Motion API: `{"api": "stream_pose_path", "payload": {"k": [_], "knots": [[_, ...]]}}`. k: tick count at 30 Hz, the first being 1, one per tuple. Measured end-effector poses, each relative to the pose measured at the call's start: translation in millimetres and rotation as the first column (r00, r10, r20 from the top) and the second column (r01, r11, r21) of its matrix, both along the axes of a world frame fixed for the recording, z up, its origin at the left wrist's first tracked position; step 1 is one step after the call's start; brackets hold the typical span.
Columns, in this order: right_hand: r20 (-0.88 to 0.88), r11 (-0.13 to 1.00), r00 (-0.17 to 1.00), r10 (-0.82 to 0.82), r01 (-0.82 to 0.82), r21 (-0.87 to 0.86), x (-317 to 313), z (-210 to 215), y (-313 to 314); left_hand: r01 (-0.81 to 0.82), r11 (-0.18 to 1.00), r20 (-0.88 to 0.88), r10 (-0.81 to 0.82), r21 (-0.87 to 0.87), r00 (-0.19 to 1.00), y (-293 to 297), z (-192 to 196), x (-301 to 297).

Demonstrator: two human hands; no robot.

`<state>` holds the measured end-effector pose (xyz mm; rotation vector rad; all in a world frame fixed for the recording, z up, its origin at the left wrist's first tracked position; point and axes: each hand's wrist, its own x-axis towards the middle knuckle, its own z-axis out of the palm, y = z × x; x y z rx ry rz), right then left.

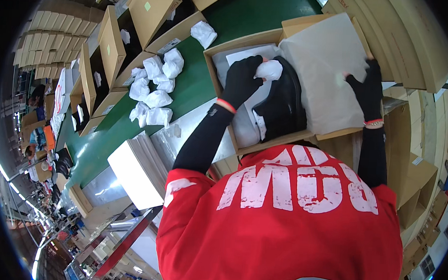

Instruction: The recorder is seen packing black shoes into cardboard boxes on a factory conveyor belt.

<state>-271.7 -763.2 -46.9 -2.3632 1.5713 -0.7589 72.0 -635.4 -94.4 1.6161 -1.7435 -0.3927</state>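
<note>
"Seeing any trouble?"
"Possibly: the white paper wad [269, 70] could be slipping if the left hand [245, 79] is pinching too loosely, or the tissue sheet [322, 76] creasing under the right hand [364, 89]."
"Where's the wad lying?"
"It's sitting at the left fingertips, overlapping the black boot [289, 103] inside the open box [244, 41]. The right thumb is spreading; whether that hand's gripping, I cannot tell."

Inside a factory packing hall, long green counter [189, 93], open shoe boxes [246, 40] on it, tall stacks of brown boxes [52, 38], bright lights [1, 169] in a row
</note>
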Motion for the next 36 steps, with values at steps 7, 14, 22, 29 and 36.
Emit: {"api": "stream_pose_path", "payload": {"k": [7, 14, 22, 29, 36], "knots": [[-0.056, 0.856, 0.998, -0.032, 0.056, 0.514, -53.4, -8.2, 11.3, -0.258, 0.966, 0.119, 0.26, -0.029, 0.958, -76.0, -81.2, -23.8], [0.736, 0.468, 0.652, -0.183, -0.601, 0.648, -12.5, 73.7, 45.6, -0.2, 0.943, -0.247, 0.267, 0.266, 0.931, -78.8, -83.4, -24.9], [0.735, 0.087, 0.668, 0.117, -0.744, 0.663, 89.0, 49.4, 81.3, -0.267, 0.945, -0.463, 0.327, 0.191, 0.824, -30.8, -54.5, 19.8], [0.657, -0.048, 0.682, 0.32, -0.681, 0.731, 181.1, 23.9, 154.1, -0.007, 0.952, -0.433, 0.146, 0.306, 0.89, 50.8, 48.9, 36.9], [0.226, 0.624, 0.791, 0.569, -0.593, 0.509, 133.7, -38.7, 188.0, -0.27, 0.957, -0.199, 0.286, 0.103, 0.937, 114.7, 38.5, 73.1]]}}
